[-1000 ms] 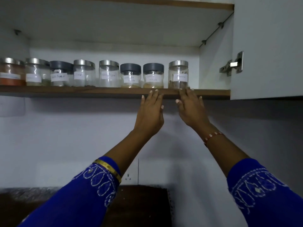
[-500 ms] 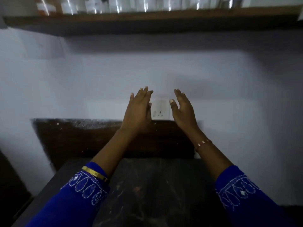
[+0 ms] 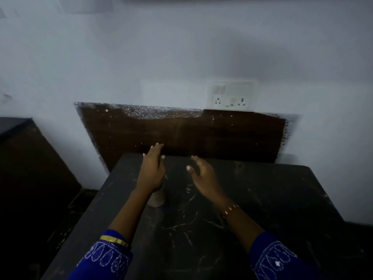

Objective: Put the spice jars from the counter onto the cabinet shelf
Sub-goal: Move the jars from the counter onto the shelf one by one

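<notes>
While the left hand (image 3: 152, 171) hovers with straight fingers together, it half hides a blurred pale jar (image 3: 157, 198) on the dark marble counter (image 3: 262, 199); the right hand (image 3: 203, 176) hangs loosely spread.

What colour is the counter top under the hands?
Black with thin pale veins, like marble; the counter top shows in the head view.

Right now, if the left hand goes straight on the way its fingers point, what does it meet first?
Probably the dark brown backsplash panel behind the counter. The left hand, open, points up and away toward it, nothing visible between. Depth is unclear.
</notes>
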Demonstrator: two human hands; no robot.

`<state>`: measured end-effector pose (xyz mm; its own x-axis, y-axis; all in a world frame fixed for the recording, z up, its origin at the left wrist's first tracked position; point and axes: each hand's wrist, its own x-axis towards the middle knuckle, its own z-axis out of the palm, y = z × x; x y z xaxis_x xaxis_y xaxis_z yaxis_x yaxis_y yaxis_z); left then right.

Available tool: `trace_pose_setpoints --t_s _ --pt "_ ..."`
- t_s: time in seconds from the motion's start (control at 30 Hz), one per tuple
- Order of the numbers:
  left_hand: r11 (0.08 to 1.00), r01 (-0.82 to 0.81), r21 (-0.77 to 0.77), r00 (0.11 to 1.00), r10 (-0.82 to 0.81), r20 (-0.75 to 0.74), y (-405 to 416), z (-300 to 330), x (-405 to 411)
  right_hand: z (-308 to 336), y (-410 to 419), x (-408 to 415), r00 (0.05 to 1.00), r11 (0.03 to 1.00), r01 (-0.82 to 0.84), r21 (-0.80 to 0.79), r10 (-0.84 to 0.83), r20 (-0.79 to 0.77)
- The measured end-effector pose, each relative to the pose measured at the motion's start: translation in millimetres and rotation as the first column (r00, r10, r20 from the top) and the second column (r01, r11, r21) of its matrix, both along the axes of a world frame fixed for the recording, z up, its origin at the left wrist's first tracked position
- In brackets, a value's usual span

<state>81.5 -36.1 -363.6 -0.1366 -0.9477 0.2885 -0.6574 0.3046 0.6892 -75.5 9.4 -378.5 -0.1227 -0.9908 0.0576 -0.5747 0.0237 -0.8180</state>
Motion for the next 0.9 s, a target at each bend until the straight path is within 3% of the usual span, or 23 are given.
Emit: trace_pose_setpoints --t_s 0.3,0.43,0.53,0.73,0.9 --pt "0.932 -0.123 0.34 0.97 0.186 -0.159 -19.4 -53.9 57.5 -43.2 -32.2 77.1 0.955 0.954 -0.193 0.228 0.236 -0.18" --pt "0.856 -0.072 0.511 0.931 0.241 -0.273 -20.6 -70.4 63.5 -62.6 -39.7 91.5 0.934 0.924 -0.246 0.291 0.307 -0.183" --pt "0.852 -0.045 0.522 0.908 0.253 -0.334 -18.2 -81.5 65.0 -77.1 -40.2 96.8 0.928 0.913 -0.259 0.314 0.325 -0.18" --pt "0.841 0.045 0.539 0.834 0.265 -0.483 4.4 -86.7 53.7 -92.6 -32.0 90.1 0.994 0.971 -0.063 0.229 0.081 -0.071" --pt "0.792 0.153 0.592 0.801 0.251 -0.543 27.0 -81.6 29.3 -83.0 -14.9 53.0 0.996 0.979 0.082 0.188 -0.086 0.013"
